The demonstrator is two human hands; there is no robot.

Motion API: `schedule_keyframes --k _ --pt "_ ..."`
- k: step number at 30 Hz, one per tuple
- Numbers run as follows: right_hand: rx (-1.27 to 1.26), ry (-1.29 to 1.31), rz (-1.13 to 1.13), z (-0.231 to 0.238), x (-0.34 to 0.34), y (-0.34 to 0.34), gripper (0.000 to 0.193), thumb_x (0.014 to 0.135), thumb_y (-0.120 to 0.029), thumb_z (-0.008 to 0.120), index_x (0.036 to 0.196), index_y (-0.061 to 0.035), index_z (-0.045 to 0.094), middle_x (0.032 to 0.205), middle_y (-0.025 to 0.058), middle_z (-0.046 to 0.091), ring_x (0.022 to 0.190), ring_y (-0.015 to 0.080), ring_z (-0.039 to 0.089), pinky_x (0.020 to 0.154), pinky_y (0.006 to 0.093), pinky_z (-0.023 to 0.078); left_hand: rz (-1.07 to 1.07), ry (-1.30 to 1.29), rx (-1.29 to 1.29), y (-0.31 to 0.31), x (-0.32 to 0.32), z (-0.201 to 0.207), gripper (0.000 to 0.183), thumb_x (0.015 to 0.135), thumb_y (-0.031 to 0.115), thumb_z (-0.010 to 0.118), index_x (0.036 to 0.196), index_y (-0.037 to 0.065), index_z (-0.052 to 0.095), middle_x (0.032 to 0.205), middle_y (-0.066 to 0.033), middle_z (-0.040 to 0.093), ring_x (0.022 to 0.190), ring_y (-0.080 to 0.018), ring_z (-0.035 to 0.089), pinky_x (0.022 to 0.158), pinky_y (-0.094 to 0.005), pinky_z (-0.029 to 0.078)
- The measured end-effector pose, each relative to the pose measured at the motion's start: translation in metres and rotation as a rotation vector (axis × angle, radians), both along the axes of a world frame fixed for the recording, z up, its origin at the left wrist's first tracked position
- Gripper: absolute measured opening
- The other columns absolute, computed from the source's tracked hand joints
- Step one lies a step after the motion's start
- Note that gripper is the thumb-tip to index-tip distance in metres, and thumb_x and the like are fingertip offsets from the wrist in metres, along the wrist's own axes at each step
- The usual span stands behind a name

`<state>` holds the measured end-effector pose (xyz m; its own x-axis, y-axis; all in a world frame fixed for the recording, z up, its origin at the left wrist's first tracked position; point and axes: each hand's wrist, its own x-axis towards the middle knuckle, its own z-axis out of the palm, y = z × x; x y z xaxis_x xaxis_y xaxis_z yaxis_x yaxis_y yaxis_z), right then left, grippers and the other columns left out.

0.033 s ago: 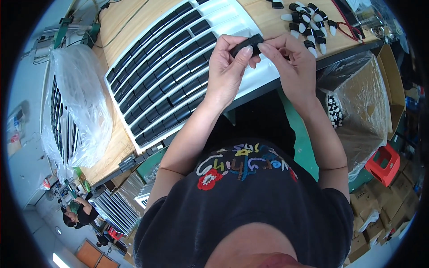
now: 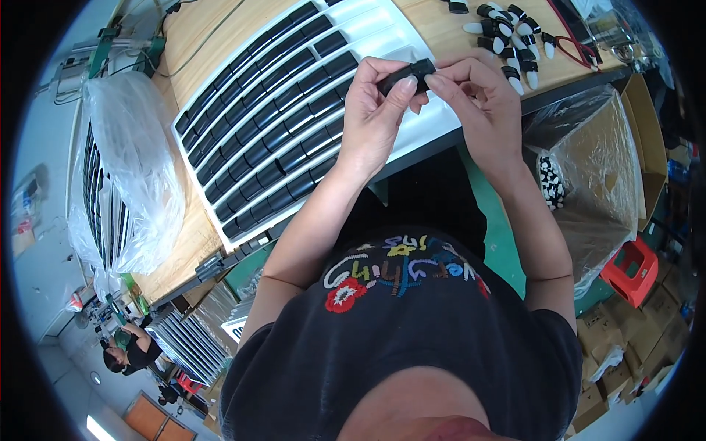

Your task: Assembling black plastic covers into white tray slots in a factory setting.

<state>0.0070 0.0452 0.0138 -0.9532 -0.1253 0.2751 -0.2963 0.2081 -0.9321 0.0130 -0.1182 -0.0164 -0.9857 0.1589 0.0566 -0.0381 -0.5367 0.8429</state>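
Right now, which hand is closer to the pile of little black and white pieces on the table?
Right. The right hand is just beside the black and white pieces, slightly below them. The left hand is farther off, over the white grille.

Two grilles (image 2: 287, 125), one black clip (image 2: 407, 76)

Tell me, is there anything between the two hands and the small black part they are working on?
Nothing visible. The left hand and right hand both hold the small black part directly in their fingers, above the white grille on the wooden table.
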Motion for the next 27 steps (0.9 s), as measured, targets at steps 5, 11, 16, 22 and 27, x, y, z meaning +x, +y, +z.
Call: schedule_keyframes --k 5,11,16,22,27 --pt "0.317 -0.050 0.178 0.032 0.009 0.015 0.016 0.093 -0.012 0.066 0.084 -0.0019 0.056 0.071 0.0030 0.054 0.064 0.0101 0.047 0.059 0.0254 0.037 -0.121 -0.095 -0.181 -0.009 0.013 0.009 0.021 0.099 0.013 0.059 0.111 0.002 0.047 0.090 -0.0049 0.058 0.073 -0.0072 0.052 0.068 -0.0198 0.045" --pt "0.388 -0.085 0.349 0.040 0.014 0.025 0.022 0.092 -0.010 0.065 0.082 -0.0010 0.048 0.063 0.0064 0.048 0.055 0.0154 0.045 0.052 0.0293 0.036 -0.249 0.013 -0.268 -0.017 0.023 0.019 0.019 0.099 0.013 0.060 0.107 0.004 0.046 0.082 -0.0007 0.054 0.069 -0.0049 0.043 0.061 -0.0201 0.038" --pt "0.376 -0.102 0.337 0.039 0.025 0.024 0.021 0.092 -0.009 0.065 0.081 -0.0009 0.049 0.063 0.0045 0.051 0.055 0.0119 0.047 0.052 0.0254 0.037 -0.191 0.118 -0.580 -0.018 0.027 0.037 0.016 0.097 0.010 0.061 0.105 0.003 0.048 0.083 -0.0005 0.054 0.072 -0.0086 0.049 0.068 -0.0225 0.042" --pt "0.138 -0.347 0.366 0.033 0.029 0.023 0.022 0.094 -0.009 0.064 0.079 -0.0012 0.049 0.065 0.0010 0.054 0.058 0.0051 0.050 0.053 0.0214 0.040 -0.160 -0.001 -0.451 -0.010 0.042 0.037 0.014 0.098 0.008 0.058 0.105 0.003 0.047 0.081 0.0004 0.052 0.069 -0.0065 0.046 0.064 -0.0213 0.041" --pt "0.094 -0.512 0.443 0.008 0.027 0.024 0.024 0.095 -0.012 0.062 0.079 -0.0024 0.048 0.065 -0.0002 0.054 0.057 0.0054 0.051 0.053 0.0216 0.041 -0.285 -0.247 -0.361 -0.010 0.040 0.016 0.010 0.101 0.006 0.050 0.107 0.005 0.043 0.081 0.0005 0.044 0.062 -0.0052 0.036 0.054 -0.0210 0.030"
